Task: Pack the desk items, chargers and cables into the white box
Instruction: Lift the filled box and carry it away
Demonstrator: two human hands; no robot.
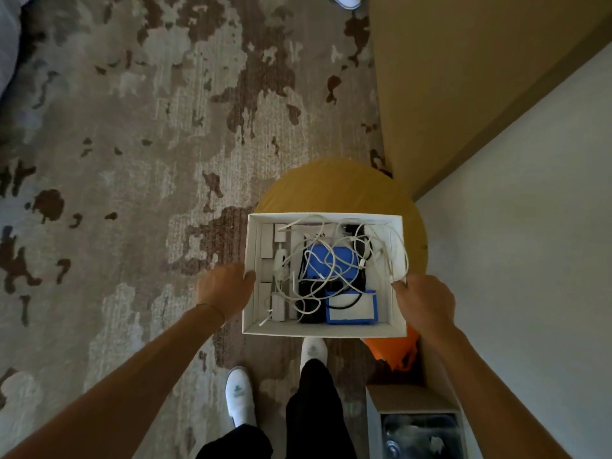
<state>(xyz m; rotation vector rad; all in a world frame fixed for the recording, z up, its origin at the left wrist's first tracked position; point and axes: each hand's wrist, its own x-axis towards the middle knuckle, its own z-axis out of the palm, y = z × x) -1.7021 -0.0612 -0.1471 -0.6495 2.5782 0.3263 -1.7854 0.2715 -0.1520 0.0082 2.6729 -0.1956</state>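
White box carried in both hands over a round yellow surface

White box is one open, lidless carton, held in the air above the round yellow surface and a patterned rug. Inside it lie a tangle of white cables, too knotted to count, two blue items, some black items underneath and about four white chargers lined along its left wall. A little dark writing shows on a white card near the far wall, too blurred to read.

Left hand holds the left wall, fingers curled around the outside and thumb at the rim. Right hand grips the right wall the same way, thumb tip over the rim near a loop of cable. So each grip is closed on the box.

Two white shoes with a small teal mark stand on the rug below, beneath black trousers. An orange object shows just under the box's near right corner.
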